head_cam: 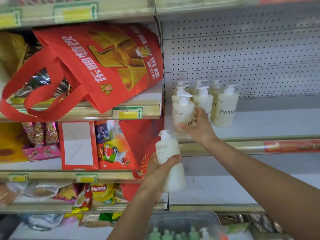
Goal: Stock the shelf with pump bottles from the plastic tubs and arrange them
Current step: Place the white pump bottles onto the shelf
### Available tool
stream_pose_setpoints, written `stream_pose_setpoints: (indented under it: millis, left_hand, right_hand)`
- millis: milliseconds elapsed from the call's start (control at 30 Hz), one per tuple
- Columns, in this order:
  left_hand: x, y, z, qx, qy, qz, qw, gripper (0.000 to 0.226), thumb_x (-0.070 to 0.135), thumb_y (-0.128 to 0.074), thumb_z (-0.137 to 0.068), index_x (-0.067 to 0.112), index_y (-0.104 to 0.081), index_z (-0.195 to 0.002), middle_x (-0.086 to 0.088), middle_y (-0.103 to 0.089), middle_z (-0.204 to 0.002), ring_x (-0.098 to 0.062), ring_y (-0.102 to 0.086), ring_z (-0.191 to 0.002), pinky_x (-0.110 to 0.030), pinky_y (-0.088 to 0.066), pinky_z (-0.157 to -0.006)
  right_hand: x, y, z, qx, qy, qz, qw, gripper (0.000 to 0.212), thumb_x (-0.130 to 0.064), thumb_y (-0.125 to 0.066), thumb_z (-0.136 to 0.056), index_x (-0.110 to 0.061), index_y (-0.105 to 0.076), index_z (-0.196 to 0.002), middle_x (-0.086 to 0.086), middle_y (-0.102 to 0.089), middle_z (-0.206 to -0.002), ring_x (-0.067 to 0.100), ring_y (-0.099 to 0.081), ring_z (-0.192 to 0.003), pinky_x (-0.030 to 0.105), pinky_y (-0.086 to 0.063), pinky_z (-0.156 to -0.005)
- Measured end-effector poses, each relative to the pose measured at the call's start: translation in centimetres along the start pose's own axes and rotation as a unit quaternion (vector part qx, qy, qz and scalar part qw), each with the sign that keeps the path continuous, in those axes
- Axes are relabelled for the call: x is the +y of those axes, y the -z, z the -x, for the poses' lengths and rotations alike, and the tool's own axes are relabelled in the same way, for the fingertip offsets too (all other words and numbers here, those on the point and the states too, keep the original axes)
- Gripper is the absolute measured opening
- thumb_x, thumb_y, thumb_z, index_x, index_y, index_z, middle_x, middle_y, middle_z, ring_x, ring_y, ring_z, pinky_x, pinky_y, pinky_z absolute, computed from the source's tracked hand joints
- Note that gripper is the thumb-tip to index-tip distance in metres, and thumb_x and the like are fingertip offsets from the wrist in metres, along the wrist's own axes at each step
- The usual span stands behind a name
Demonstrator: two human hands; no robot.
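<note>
On the white shelf (277, 123), the right hand (199, 127) curls its fingers around a front cream pump bottle (183, 111) beside the group, which should be set label-forward, while the left hand (161, 168) grips the next bottle (170, 163) below.

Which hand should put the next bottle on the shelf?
Left, probably. The left hand already grips a spare bottle just below the shelf. The right hand is busy holding the front bottle in the group.
</note>
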State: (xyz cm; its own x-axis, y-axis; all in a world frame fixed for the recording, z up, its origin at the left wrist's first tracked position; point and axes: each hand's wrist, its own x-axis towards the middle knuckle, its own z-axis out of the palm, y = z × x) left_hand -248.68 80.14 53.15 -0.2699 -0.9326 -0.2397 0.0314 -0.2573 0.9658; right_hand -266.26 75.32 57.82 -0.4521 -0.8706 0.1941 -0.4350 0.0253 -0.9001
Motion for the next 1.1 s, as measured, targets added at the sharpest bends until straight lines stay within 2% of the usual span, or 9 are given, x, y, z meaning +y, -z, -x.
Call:
stream_pose_setpoints:
  millis: [100, 267, 333, 433, 533, 633, 833, 933, 1100]
  left_hand:
    - [0.1, -0.5, 0.2, 0.007, -0.028, -0.017, 0.999, 0.069, 0.036, -0.082, -0.057, 0.019, -0.051, -0.116, -0.008, -0.07, -0.099, -0.016, -0.073, -0.069, -0.036, -0.059, -0.057]
    - [0.4, -1.7, 0.0, -0.076, -0.041, 0.002, 0.996, 0.077, 0.043, -0.082, -0.051, 0.015, -0.056, -0.119, -0.012, -0.071, -0.105, -0.026, -0.071, -0.088, -0.048, -0.059, -0.073]
    - [0.6, -2.5, -0.3, -0.121, -0.054, -0.007, 0.991, 0.074, 0.042, -0.08, -0.056, 0.016, -0.058, -0.121, -0.013, -0.071, -0.107, -0.026, -0.07, -0.094, -0.05, -0.057, -0.078]
    - [1.0, -3.8, -0.6, -0.137, -0.046, -0.044, 0.988, 0.079, 0.053, -0.084, -0.057, 0.022, -0.054, -0.123, -0.013, -0.067, -0.117, -0.028, -0.069, -0.102, -0.055, -0.056, -0.085]
    - [2.2, -5.1, -0.5, -0.161, -0.073, -0.084, 0.981, 0.07, 0.052, -0.078, -0.063, 0.023, -0.051, -0.121, -0.003, -0.068, -0.115, -0.015, -0.068, -0.102, -0.038, -0.057, -0.083]
    - [3.8, -6.2, -1.1, -0.087, -0.175, -0.148, 0.969, 0.059, 0.045, -0.076, -0.077, 0.025, -0.045, -0.123, 0.004, -0.056, -0.123, -0.005, -0.06, -0.105, -0.035, -0.054, -0.092]
    - [7.0, -6.1, -5.6, 0.107, -0.418, -0.344, 0.834, 0.076, 0.032, -0.076, -0.08, 0.02, -0.038, -0.144, -0.004, -0.039, -0.137, -0.019, -0.035, -0.13, -0.02, -0.026, -0.105]
    - [8.1, -6.5, -7.4, 0.137, -0.416, -0.403, 0.804, 0.088, 0.035, -0.079, -0.076, 0.017, -0.033, -0.148, -0.008, -0.038, -0.141, -0.024, -0.031, -0.131, -0.032, -0.03, -0.11]
    - [8.7, -7.2, -8.9, 0.153, -0.38, -0.444, 0.797, 0.095, 0.034, -0.082, -0.071, 0.014, -0.03, -0.147, -0.012, -0.043, -0.138, -0.029, -0.035, -0.13, -0.039, -0.036, -0.106]
  right_hand:
    - [-1.3, 1.2, 3.0, 0.017, 0.035, 0.019, 0.999, 0.067, -0.039, -0.07, -0.084, -0.017, -0.037, -0.138, 0.0, -0.049, -0.117, 0.017, -0.05, -0.111, 0.036, -0.045, -0.097]
    - [-2.7, 3.6, 5.4, -0.25, -0.055, -0.027, 0.966, 0.039, -0.053, -0.058, -0.09, -0.019, -0.067, -0.108, -0.002, -0.072, -0.102, 0.016, -0.068, -0.096, 0.027, -0.052, -0.08]
    - [-2.4, 4.4, 5.6, -0.278, -0.062, -0.045, 0.958, 0.039, -0.05, -0.065, -0.086, -0.017, -0.068, -0.107, 0.0, -0.075, -0.1, 0.015, -0.071, -0.092, 0.031, -0.056, -0.082]
    - [-1.9, 5.3, 5.5, -0.234, -0.054, -0.053, 0.969, 0.036, -0.043, -0.072, -0.08, -0.016, -0.069, -0.104, 0.0, -0.075, -0.097, 0.014, -0.072, -0.089, 0.032, -0.056, -0.078]
    - [-1.7, 6.7, 5.0, -0.182, -0.03, -0.063, 0.981, 0.039, -0.043, -0.077, -0.072, -0.017, -0.069, -0.1, 0.001, -0.074, -0.098, 0.017, -0.071, -0.092, 0.035, -0.057, -0.08]
    - [-1.9, 8.4, 4.0, -0.111, 0.019, -0.048, 0.992, 0.034, -0.034, -0.082, -0.073, -0.02, -0.068, -0.101, -0.001, -0.073, -0.097, 0.015, -0.071, -0.091, 0.034, -0.057, -0.081]
    - [-2.7, 10.1, 1.0, 0.004, 0.06, -0.028, 0.998, 0.051, -0.044, -0.081, -0.069, -0.024, -0.06, -0.11, -0.006, -0.068, -0.105, 0.012, -0.066, -0.096, 0.031, -0.054, -0.083]
    - [-2.7, 9.8, -0.6, 0.019, 0.069, 0.004, 0.997, 0.071, -0.062, -0.076, -0.054, -0.024, -0.054, -0.11, -0.003, -0.064, -0.11, 0.019, -0.062, -0.104, 0.044, -0.054, -0.088]
    - [-1.4, 9.0, -2.3, 0.015, 0.07, 0.016, 0.997, 0.059, -0.052, -0.079, -0.062, -0.026, -0.053, -0.108, -0.008, -0.062, -0.111, 0.017, -0.06, -0.103, 0.046, -0.053, -0.088]
